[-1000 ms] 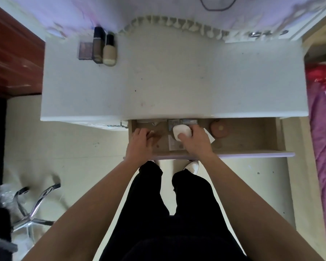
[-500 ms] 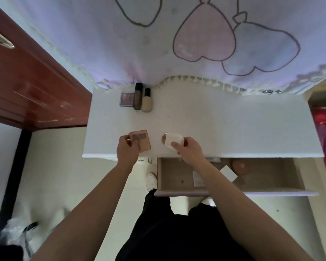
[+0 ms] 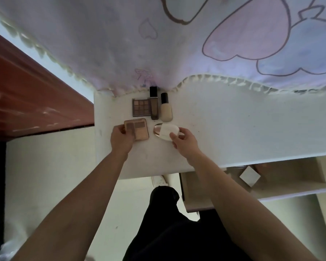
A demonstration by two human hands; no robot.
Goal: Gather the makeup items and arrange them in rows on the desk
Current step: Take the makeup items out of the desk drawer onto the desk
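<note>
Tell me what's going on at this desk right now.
A person is arranging makeup on the white desk. The left hand grips a pink-brown palette and the right hand holds a white-topped compact, both just in front of a back row: an eyeshadow palette, a dark bottle and a pale bottle. The drawer on the right is open.
</note>
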